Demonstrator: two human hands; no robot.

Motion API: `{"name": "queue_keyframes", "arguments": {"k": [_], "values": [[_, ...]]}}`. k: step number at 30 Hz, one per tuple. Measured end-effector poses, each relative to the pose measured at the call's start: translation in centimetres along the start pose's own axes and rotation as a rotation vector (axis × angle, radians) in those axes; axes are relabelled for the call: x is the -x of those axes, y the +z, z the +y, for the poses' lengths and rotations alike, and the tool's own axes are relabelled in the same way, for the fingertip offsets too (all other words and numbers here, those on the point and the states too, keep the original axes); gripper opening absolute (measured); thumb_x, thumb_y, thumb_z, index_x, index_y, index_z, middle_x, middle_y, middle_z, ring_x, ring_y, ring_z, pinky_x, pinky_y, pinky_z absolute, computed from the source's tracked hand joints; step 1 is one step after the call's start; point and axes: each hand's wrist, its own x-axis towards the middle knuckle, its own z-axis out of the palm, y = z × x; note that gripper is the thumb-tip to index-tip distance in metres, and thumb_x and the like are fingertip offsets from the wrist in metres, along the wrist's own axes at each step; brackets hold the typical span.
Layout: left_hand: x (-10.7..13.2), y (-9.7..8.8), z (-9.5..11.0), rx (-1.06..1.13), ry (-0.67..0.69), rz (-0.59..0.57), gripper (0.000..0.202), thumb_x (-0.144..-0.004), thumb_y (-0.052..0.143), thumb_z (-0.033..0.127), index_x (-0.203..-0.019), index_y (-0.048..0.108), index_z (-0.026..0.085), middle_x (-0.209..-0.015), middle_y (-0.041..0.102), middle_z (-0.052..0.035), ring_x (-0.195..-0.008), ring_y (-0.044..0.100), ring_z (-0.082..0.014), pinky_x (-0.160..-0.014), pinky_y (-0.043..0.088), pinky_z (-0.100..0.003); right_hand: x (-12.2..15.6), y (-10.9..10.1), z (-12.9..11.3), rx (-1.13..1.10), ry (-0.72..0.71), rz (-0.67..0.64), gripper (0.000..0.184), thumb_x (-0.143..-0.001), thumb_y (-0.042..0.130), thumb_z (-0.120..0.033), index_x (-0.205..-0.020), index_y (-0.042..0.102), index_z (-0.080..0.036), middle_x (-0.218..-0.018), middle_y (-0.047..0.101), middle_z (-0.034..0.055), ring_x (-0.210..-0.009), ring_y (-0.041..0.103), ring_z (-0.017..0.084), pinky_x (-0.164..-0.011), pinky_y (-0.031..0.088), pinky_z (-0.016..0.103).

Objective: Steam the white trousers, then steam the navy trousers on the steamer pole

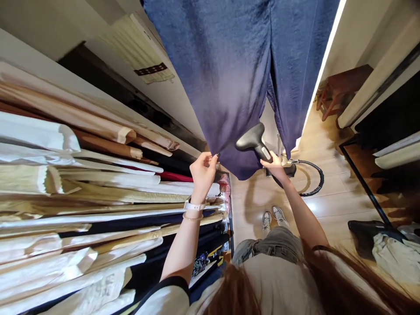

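Dark blue trousers hang in front of me, their wide legs reaching down toward the floor. My left hand pinches the outer lower edge of the left trouser leg between thumb and fingers, pulling it out to the side. In my right hand is the handle of a grey and black garment steamer head, which is against or just in front of the same leg near its hem. The fingers wrap round the handle. Whether the head touches the cloth I cannot tell. A black ribbed hose curves away to the right of this hand.
Close on the left is a dense row of hanging clothes. On the right are a brown wooden stool, a black rack frame and a pale cloth heap. Light floor tiles lie around my shoes.
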Motion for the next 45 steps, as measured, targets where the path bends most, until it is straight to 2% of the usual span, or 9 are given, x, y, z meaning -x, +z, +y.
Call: {"name": "queue_keyframes", "arguments": {"k": [5, 14, 19, 23, 27, 31, 34, 41, 45], "values": [[0.3, -0.8, 0.1, -0.002, -0.016, 0.018, 0.024, -0.086, 0.069, 0.043, -0.09, 0.07, 0.02, -0.081, 0.072, -0.0015, -0.073, 0.07, -0.0151, -0.074, 0.059, -0.025, 0.9, 0.5, 0.9, 0.065, 0.04, 0.013, 0.044, -0.063, 0.079, -0.044, -0.097, 0.066, -0.019, -0.079, 0.067, 0.0003, -0.076, 0.06, 0.018, -0.065, 0.051, 0.03], [0.4, -1.2, 0.2, -0.03, -0.024, 0.02, 0.025, -0.087, 0.067, 0.045, -0.091, 0.068, 0.02, -0.082, 0.073, -0.0016, -0.073, 0.071, -0.0151, -0.074, 0.059, -0.025, -1.5, 1.3, -2.8, 0.018, -0.02, -0.026, 0.037, -0.073, 0.076, -0.046, -0.098, 0.063, -0.021, -0.074, 0.063, -0.0023, -0.063, 0.055, 0.013, -0.058, 0.05, 0.028], [0.5, -1.3, -0.1, -0.037, -0.009, 0.037, 0.024, -0.088, 0.067, 0.043, -0.092, 0.07, 0.019, -0.083, 0.073, -0.0022, -0.074, 0.071, -0.0149, -0.075, 0.059, -0.024, -1.7, 1.9, -0.8, 0.072, -0.005, -0.08, 0.032, -0.072, 0.074, -0.042, -0.092, 0.062, -0.021, -0.071, 0.059, -0.0045, -0.059, 0.055, 0.013, -0.058, 0.048, 0.027], [0.5, -1.5, -0.1, -0.038, -0.014, 0.042, 0.024, -0.087, 0.068, 0.042, -0.092, 0.07, 0.019, -0.082, 0.073, -0.0017, -0.073, 0.07, -0.0147, -0.074, 0.058, -0.024, -1.5, 1.2, 0.5, 0.157, -0.032, -0.108, 0.034, -0.07, 0.075, -0.042, -0.094, 0.064, -0.02, -0.076, 0.063, -0.0024, -0.069, 0.058, 0.016, -0.064, 0.049, 0.028], [0.4, -1.6, -0.1, -0.058, -0.03, 0.046, 0.023, -0.086, 0.068, 0.042, -0.088, 0.069, 0.019, -0.078, 0.072, -0.001, -0.071, 0.07, -0.0146, -0.074, 0.057, -0.024, -2.1, 0.4, -0.8, 0.219, -0.059, -0.106, 0.034, -0.071, 0.075, -0.041, -0.096, 0.065, -0.02, -0.081, 0.065, -0.0011, -0.075, 0.057, 0.016, -0.068, 0.048, 0.028], [0.3, -1.8, -0.1, -0.059, -0.023, 0.043, 0.022, -0.086, 0.068, 0.04, -0.087, 0.07, 0.019, -0.077, 0.072, -0.001, -0.071, 0.07, -0.0142, -0.074, 0.057, -0.023, -3.2, 0.6, -2.2, 0.151, -0.098, -0.098, 0.036, -0.077, 0.073, -0.046, -0.099, 0.064, -0.019, -0.082, 0.063, -0.0019, -0.072, 0.055, 0.014, -0.068, 0.047, 0.027], [0.3, -1.8, -0.1, -0.04, -0.029, 0.043, 0.022, -0.086, 0.069, 0.04, -0.086, 0.069, 0.018, -0.075, 0.072, -0.0006, -0.069, 0.07, -0.0134, -0.073, 0.056, -0.022, -4.1, 0.9, -1.1, 0.166, -0.088, -0.134, 0.036, -0.077, 0.072, -0.049, -0.096, 0.062, -0.02, -0.077, 0.06, -0.0031, -0.07, 0.053, 0.014, -0.066, 0.046, 0.027], [-0.1, -1.9, -1.0, -0.04, -0.054, 0.035, 0.029, -0.085, 0.069, 0.046, -0.089, 0.068, 0.017, -0.08, 0.074, -0.0026, -0.071, 0.071, -0.0147, -0.074, 0.058, -0.024, -4.2, 0.5, 4.8, 0.288, 0.049, -0.25, 0.041, -0.07, 0.071, -0.036, -0.107, 0.064, -0.02, -0.088, 0.067, 0.0003, -0.078, 0.058, 0.018, -0.075, 0.048, 0.032], [-0.3, -1.5, -1.8, -0.101, -0.028, 0.057, 0.03, -0.086, 0.068, 0.046, -0.092, 0.068, 0.017, -0.083, 0.074, -0.0031, -0.075, 0.071, -0.0143, -0.077, 0.057, -0.024, -4.0, -0.2, 4.6, 0.3, 0.023, -0.252, 0.035, -0.071, 0.07, -0.038, -0.1, 0.063, -0.02, -0.084, 0.064, -0.0015, -0.077, 0.056, 0.017, -0.073, 0.046, 0.031]]}}
